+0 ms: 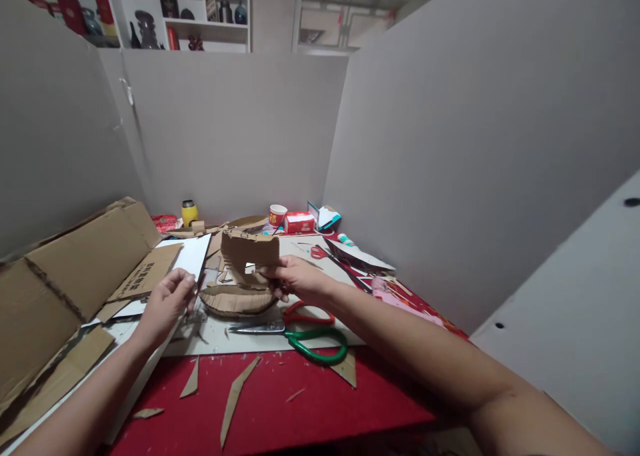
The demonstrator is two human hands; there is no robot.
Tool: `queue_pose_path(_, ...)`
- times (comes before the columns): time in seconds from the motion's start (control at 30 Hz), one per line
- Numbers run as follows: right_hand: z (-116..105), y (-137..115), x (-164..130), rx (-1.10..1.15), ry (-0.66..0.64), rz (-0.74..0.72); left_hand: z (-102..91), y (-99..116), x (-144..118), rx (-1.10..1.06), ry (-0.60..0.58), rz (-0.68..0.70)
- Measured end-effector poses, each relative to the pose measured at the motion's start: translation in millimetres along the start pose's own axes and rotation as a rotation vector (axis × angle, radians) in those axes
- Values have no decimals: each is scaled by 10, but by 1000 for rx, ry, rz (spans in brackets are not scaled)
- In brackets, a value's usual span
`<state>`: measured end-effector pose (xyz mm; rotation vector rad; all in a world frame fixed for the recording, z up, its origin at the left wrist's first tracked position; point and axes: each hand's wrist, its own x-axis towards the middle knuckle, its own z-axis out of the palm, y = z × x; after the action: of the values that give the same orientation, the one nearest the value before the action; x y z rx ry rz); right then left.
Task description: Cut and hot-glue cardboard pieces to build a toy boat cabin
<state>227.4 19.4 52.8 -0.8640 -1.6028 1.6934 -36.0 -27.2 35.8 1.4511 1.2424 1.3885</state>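
Observation:
My right hand point(290, 276) grips a piece of brown cardboard point(250, 251) by its right edge and holds it upright. A small opening shows low in that piece, and its top edge is ragged. Just below it a boat-shaped cardboard form point(237, 301) rests on the white board point(220, 341). To the left, apart from the cardboard, my left hand point(171, 301) is closed with thumb and fingers pinched together; anything between them is too small to tell. Large scissors point(317, 345) with one red and one green handle lie in front of the boat-shaped form.
Folded cardboard point(95, 263) fills the left side. Offcuts point(236, 399) are scattered over the red tablecloth point(280, 416). Behind stand a yellow bottle point(189, 213), a paper cup point(277, 215) and a red box point(300, 222). Small red-handled scissors point(318, 252) lie right. Grey partitions point(240, 129) enclose the table.

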Motion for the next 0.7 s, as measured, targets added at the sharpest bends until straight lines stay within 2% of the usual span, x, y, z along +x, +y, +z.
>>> queue_pose_path(0.23,30,28,-293,138,-16,122,124,66,-61,132,58,83)
queue_pose_path(0.33,-17,-38,-402,176,2,138,184,151,-110,175,24,97)
queue_pose_path(0.53,-161,-156,-556,244,44,156,216,309,-101,176,-125,72)
queue_pose_path(0.7,-116,-95,-572,277,9,185,253,373,-88,165,-110,49)
